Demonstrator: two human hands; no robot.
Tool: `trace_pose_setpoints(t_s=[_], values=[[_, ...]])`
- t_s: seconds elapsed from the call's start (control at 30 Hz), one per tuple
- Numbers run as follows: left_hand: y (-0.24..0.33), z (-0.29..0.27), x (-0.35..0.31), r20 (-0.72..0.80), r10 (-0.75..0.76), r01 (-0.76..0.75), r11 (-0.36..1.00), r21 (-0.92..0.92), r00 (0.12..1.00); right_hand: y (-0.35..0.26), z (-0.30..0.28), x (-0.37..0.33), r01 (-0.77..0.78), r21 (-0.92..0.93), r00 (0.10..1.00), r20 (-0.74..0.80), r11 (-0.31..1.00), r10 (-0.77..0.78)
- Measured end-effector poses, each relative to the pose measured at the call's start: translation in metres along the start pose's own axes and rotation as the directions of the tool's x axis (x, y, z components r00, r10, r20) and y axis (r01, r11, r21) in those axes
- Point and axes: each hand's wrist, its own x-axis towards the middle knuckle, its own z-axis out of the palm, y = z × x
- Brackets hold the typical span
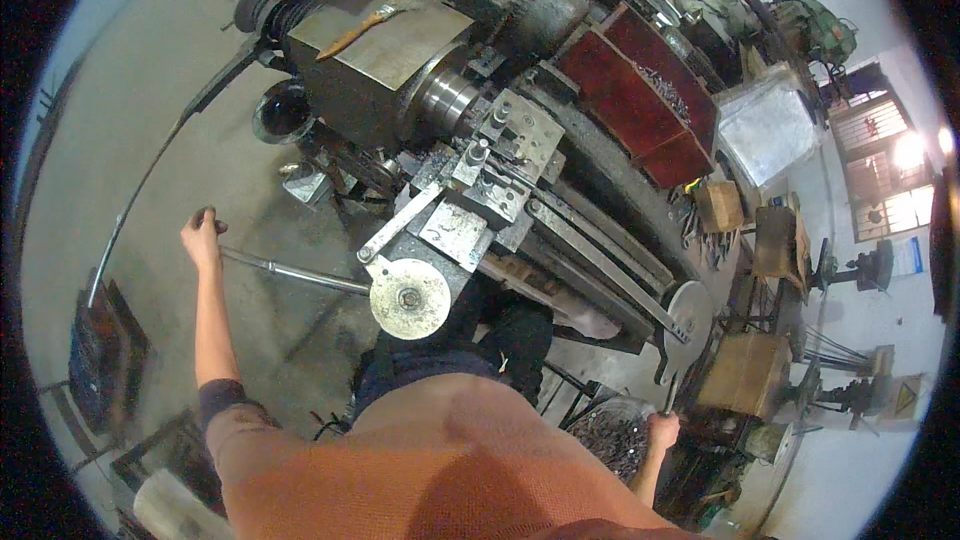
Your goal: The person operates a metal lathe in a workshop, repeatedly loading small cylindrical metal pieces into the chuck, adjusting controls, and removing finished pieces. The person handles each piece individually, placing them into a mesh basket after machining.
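My left hand (204,238) is stretched out to the left, closed around the end of a long metal lever (300,273). That lever runs to a round, worn, light-coloured disc (410,298) at the front of a lathe. Low on the right, my right hand (662,430) is wrapped round a short handle below a second disc (688,312). A flat link bar (610,270) joins this disc to the tool slide (490,180). Beyond the slide, the shiny round chuck (447,102) faces the cutting tools. Any workpiece there is too small to make out.
A wooden-handled brush (355,35) lies on the lathe's metal cover (395,15). Behind the bed stands a red tray (625,90) with small metal pieces. A container of dark metal parts (612,437) is beside my right hand. Cardboard boxes (745,372) line the right wall.
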Motion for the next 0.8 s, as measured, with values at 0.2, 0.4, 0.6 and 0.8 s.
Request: trace_pose_setpoints(t_s=[0.2, 0.4, 0.6, 0.8], values=[[0.005, 0.004, 0.004, -0.005, 0.010, -0.010, 0.999, -0.032, 1.000, 0.008, 0.016, 0.006, -0.007, 0.080, 1.000, -0.030, 0.997, 0.010], [-0.009, 0.001, -0.011, -0.177, -0.079, 0.019, 0.948, -0.318, 0.981, -0.006, 0.000, -0.013, 0.046, 0.088, 0.989, -0.143, 0.995, -0.034], [0.022, 0.050, -0.043, -0.356, -0.314, 0.202, 0.926, -0.319, 0.880, 0.033, 0.009, 0.067, 0.057, -0.061, 0.997, -0.042, 0.997, -0.060], [0.016, 0.138, 0.006, 0.070, 0.011, -0.013, 1.000, 0.022, 0.997, 0.062, 0.036, 0.107, 0.165, -0.032, 0.982, -0.092, 0.986, -0.168]])
